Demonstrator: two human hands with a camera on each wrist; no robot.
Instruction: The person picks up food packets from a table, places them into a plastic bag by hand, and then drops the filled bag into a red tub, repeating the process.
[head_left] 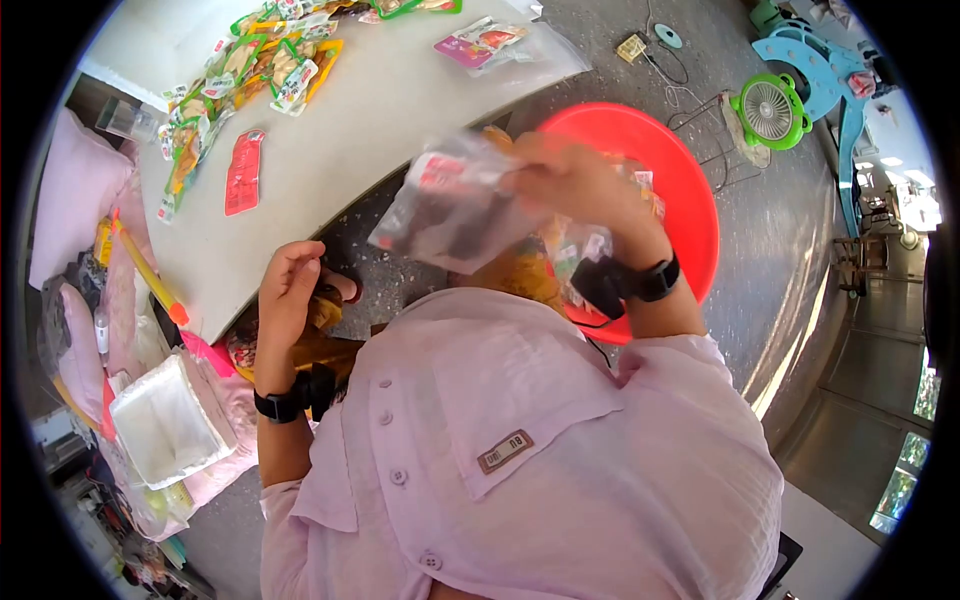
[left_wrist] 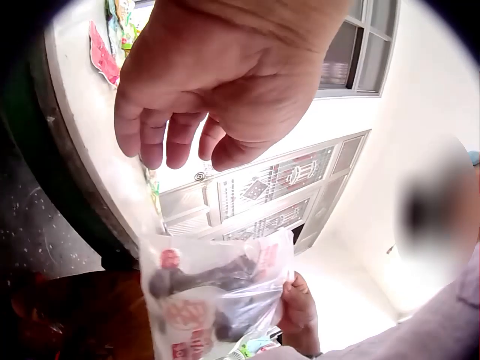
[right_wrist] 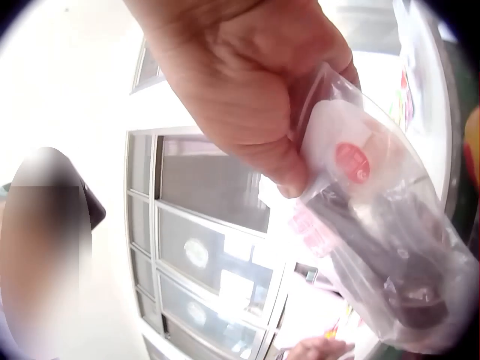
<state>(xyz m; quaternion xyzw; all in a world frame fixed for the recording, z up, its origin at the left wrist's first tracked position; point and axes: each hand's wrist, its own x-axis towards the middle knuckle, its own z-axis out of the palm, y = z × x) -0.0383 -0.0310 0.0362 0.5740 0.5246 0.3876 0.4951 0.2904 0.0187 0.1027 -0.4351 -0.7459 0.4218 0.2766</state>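
My right hand (head_left: 590,190) pinches a clear plastic pouch (head_left: 440,215) by one edge, between the table and a red basin. Through its film, dark brown pieces show beside red and white printing; in the right wrist view a round red mark sits on the pouch (right_wrist: 390,255). The thumb lies along its edge there, while the other fingertips are hidden. By the table's near edge, my left hand (head_left: 287,300) holds nothing. Its fingers (left_wrist: 178,139) hang loosely bent in the left wrist view, above the pouch (left_wrist: 217,300).
Several green and yellow food packets (head_left: 240,75) lie on the white table (head_left: 350,140), with a flat red packet (head_left: 243,173) nearer. The red basin (head_left: 697,230) holds more packets. A white foam box (head_left: 172,420) stands at left, a green fan (head_left: 771,111) at right.
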